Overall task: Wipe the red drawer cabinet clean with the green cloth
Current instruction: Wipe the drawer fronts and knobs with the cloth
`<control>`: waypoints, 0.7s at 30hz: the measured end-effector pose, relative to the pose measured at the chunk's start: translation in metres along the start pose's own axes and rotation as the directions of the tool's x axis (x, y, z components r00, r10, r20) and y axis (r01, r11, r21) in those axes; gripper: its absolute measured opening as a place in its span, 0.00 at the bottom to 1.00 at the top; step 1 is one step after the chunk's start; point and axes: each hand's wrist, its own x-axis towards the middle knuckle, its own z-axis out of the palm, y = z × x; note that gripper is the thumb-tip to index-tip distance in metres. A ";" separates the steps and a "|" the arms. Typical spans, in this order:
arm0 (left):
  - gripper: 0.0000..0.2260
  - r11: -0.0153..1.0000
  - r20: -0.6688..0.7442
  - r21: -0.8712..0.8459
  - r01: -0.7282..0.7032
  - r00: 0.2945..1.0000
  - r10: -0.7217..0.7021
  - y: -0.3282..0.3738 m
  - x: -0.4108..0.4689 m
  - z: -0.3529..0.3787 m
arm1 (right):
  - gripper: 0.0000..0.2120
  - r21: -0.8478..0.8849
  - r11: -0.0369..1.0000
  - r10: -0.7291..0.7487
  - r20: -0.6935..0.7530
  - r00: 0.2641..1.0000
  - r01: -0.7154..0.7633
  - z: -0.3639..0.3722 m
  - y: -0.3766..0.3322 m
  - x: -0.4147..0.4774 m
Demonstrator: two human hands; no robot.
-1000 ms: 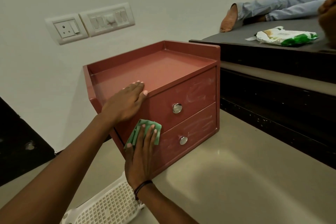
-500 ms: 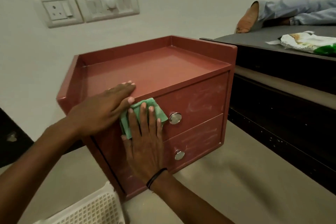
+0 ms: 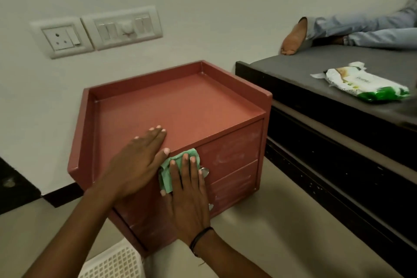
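The red drawer cabinet (image 3: pixel 185 106) stands on the floor against the white wall, with two drawers whose fronts show pale smears. My left hand (image 3: pixel 135 165) lies flat on the front edge of its top, fingers spread. My right hand (image 3: pixel 188 196) presses the green cloth (image 3: pixel 173 165) flat against the upper drawer front, near its left side. The cloth shows above and left of my fingers. My right hand partly hides both metal drawer knobs (image 3: pixel 205 171).
A dark low bed (image 3: pixel 338 106) stands right of the cabinet, with a white-and-green packet (image 3: pixel 361 86) on it and another person's foot (image 3: pixel 293 39) and trouser legs at the far end. A white lattice basket (image 3: pixel 112 262) sits at the bottom edge. Wall switches (image 3: pixel 97 29) are above.
My right hand has slid the cloth up from the lower drawer area to the upper drawer front, close under my left hand. My view has shifted down onto the cabinet top.
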 end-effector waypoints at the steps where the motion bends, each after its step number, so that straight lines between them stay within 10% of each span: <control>1: 0.34 1.000 -0.007 0.002 0.002 1.000 -0.002 0.002 0.002 0.001 | 0.32 0.006 1.000 0.008 0.011 1.000 -0.008 -0.001 0.000 0.001; 21: 0.25 0.989 -0.041 -0.082 0.121 0.991 -0.125 0.051 0.022 0.009 | 0.34 0.283 0.915 0.330 -0.111 0.937 -0.288 0.001 0.005 0.033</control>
